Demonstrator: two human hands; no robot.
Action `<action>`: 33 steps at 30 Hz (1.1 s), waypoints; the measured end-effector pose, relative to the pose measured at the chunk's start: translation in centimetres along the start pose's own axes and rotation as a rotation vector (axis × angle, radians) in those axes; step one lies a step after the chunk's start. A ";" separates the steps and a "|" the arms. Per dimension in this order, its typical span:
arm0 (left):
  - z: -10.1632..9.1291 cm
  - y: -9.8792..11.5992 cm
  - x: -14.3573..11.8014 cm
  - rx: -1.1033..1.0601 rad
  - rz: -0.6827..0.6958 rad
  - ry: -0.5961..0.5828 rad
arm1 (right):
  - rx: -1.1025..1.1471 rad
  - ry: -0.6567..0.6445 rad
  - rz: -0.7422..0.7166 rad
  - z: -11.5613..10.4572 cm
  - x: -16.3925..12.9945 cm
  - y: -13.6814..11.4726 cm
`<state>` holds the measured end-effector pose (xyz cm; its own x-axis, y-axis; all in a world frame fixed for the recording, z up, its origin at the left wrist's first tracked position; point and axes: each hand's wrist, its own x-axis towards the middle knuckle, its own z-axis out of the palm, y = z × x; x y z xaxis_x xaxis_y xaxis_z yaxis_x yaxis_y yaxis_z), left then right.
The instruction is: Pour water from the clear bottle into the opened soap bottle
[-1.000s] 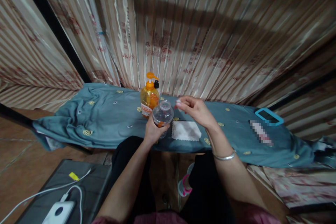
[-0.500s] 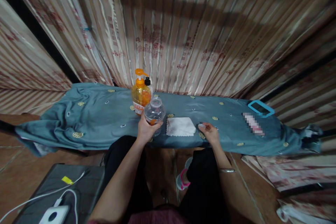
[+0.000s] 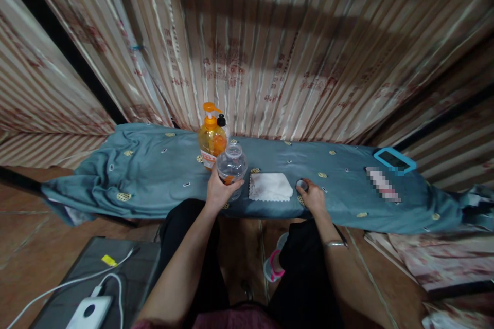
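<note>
Head view | left hand (image 3: 221, 191) is grasping the open clear bottle (image 3: 232, 163), near-right of the orange pump bottle (image 3: 209, 140) | right hand (image 3: 315, 198) is pinching a round cap (image 3: 302, 184), right of the white cloth (image 3: 270, 187) | risk: clear bottle tipping if left grip is slackening

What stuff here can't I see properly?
In the head view:
Clear plastic bottle: lower part covered by the left hand.
Small round grey cap: partly covered by the right hand.
Black-topped container: mostly hidden behind the yellow, orange-pumped bottle.
Pink-and-white long thing: blurred into blocks.
White rectangular device: cut off by the bottom edge.
</note>
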<state>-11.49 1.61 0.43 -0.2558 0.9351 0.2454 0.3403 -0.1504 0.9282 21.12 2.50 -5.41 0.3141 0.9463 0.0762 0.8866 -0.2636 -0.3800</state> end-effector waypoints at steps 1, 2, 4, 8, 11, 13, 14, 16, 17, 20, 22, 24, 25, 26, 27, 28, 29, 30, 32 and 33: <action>0.0 -0.1 0.0 -0.003 0.000 -0.005 | -0.016 0.007 -0.010 0.1 -0.1 0.0; 0.0 -0.2 -0.1 -0.007 0.000 -0.007 | -0.030 0.012 -0.020 0.2 -0.1 0.1; 0.0 -0.4 -0.1 -0.011 -0.004 -0.016 | -0.054 0.018 -0.037 0.3 -0.2 0.1; 0.0 -0.6 -0.1 -0.007 -0.014 -0.016 | -0.092 0.031 -0.037 0.3 -0.2 0.2; 0.0 -0.7 -0.1 0.005 -0.013 -0.013 | -0.112 0.037 -0.033 0.3 -0.4 0.3; 0.0 -0.6 -0.1 0.006 -0.005 -0.010 | -0.122 0.038 -0.035 0.3 -0.5 0.3; 0.0 -0.6 -0.1 0.006 -0.002 -0.007 | -0.128 0.040 -0.032 0.3 -0.6 0.3; 0.0 -0.6 -0.1 0.003 -0.004 -0.002 | -0.138 0.051 -0.011 0.3 -0.7 0.6; 0.1 -0.5 -0.1 0.003 -0.005 0.002 | -0.142 0.060 0.007 0.2 -0.8 0.7; 0.1 -0.4 -0.1 0.015 -0.012 0.014 | -0.142 0.092 0.061 0.0 -0.8 1.2; 0.1 -0.3 -0.1 0.026 -0.023 0.019 | -0.125 0.119 0.080 0.0 -0.7 1.5; 0.1 -0.2 -0.1 0.031 -0.035 0.019 | -0.090 0.157 0.076 0.1 -0.8 1.4; 0.1 -0.2 -0.2 0.030 -0.039 0.021 | -0.064 0.177 0.063 0.1 -0.9 1.3; 0.1 -0.2 -0.2 0.025 -0.040 0.023 | -0.034 0.195 0.041 0.2 -1.0 0.9; 0.1 -0.1 -0.2 0.019 -0.040 0.025 | 0.002 0.209 0.007 0.4 -1.2 0.4; 0.1 -0.1 -0.2 0.011 -0.040 0.026 | 0.041 0.216 -0.036 0.6 -1.5 -0.2; 0.1 -0.1 -0.2 0.003 -0.039 0.025 | 0.083 0.217 -0.087 0.7 -1.9 -1.0; 0.2 0.0 -0.2 -0.005 -0.041 0.025 | 0.127 0.210 -0.144 0.9 -2.2 -1.9; 0.2 0.0 -0.2 -0.018 -0.047 0.025 | 0.217 0.184 -0.254 1.1 -3.0 -4.1; 0.1 0.0 -0.3 -0.022 -0.049 0.029 | 0.261 0.165 -0.303 1.1 -3.3 -5.4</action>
<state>-11.29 1.41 0.37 -0.2978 0.9320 0.2067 0.3064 -0.1118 0.9453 14.91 0.98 -4.61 0.1215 0.9254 0.3590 0.8383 0.0980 -0.5363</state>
